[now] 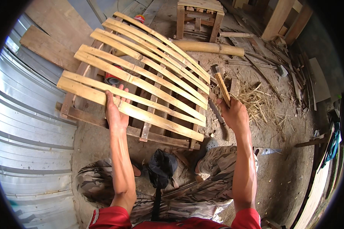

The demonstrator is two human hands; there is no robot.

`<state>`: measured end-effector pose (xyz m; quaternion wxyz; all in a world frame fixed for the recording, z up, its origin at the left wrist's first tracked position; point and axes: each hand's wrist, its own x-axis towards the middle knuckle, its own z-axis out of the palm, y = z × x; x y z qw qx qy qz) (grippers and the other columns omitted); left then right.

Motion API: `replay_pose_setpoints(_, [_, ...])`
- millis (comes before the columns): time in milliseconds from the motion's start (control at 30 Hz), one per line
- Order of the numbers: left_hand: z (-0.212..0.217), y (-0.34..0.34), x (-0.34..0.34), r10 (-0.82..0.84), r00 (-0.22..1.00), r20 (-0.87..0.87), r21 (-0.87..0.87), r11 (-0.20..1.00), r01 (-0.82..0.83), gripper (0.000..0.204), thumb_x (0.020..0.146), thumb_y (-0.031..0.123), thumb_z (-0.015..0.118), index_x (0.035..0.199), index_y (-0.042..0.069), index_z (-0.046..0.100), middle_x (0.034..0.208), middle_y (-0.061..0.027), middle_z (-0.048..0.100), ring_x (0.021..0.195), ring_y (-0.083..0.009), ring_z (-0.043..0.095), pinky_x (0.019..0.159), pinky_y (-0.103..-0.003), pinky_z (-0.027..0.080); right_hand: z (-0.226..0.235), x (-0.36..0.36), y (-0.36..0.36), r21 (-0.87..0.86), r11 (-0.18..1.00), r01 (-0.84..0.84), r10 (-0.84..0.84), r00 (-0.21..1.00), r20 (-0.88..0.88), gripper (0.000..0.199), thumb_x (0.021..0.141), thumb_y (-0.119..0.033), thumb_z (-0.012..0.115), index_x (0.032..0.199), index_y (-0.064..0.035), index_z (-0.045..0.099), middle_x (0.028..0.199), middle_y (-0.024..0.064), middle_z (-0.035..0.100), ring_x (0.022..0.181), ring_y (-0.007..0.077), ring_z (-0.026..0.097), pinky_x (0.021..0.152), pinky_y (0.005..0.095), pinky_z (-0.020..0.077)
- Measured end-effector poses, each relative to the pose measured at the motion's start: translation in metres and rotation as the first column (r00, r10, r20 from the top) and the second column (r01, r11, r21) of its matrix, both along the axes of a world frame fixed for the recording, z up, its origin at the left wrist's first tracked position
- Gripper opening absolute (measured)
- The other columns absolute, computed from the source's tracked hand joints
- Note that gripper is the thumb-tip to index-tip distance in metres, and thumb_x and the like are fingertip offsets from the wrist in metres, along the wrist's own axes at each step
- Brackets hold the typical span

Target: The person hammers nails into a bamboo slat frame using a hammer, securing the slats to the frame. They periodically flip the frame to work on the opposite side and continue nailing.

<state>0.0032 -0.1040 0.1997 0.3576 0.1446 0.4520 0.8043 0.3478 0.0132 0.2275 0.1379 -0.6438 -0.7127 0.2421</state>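
Observation:
In front of me, a row of pale split bamboo slats lies spaced across a low wooden frame. My left hand grips the nearest bamboo slat toward its left part, thumb on top and fingers passing beneath to its far side. A hammer is in my right hand, just off the slats' right ends. Its wooden handle tilts up and its dark metal head points away from me. Under the slats, a red can shows partly through the gaps.
Corrugated metal sheeting rises on the left, with wooden boards beyond it. A wooden stool and a bamboo pole are at the back. Shavings litter the floor right of the frame. A black bag hangs between my legs.

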Motion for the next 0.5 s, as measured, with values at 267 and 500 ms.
replay_pose_setpoints(267, [0.021,0.029,-0.036,-0.145,0.983,-0.112,-0.06,0.988,0.139,0.072,0.105,0.051,0.046,0.155,0.002,0.03,0.151,-0.0228,0.045,0.137,-0.0327,0.048,0.118,-0.046,0.036,-0.007,-0.016,0.02,-0.084,0.996,-0.028,0.0,0.949,-0.315,0.051,0.097,-0.047,0.061,0.105,0.0015,0.07,0.08,0.0206,0.071,0.082,0.0371,0.073,0.077,0.0463,0.0529])
replay_pose_setpoints(500, [0.028,0.042,-0.049,-0.237,0.959,-0.155,-0.113,0.969,0.222,0.067,0.104,0.051,0.052,0.148,0.003,0.043,0.141,-0.0217,0.054,0.13,-0.0323,0.055,0.114,-0.047,0.041,-0.089,-0.065,0.168,-0.018,0.998,0.054,-0.057,0.913,-0.405,0.056,0.095,-0.053,0.063,0.117,-0.0013,0.067,0.089,0.0157,0.069,0.086,0.0281,0.066,0.077,0.0429,0.0498])
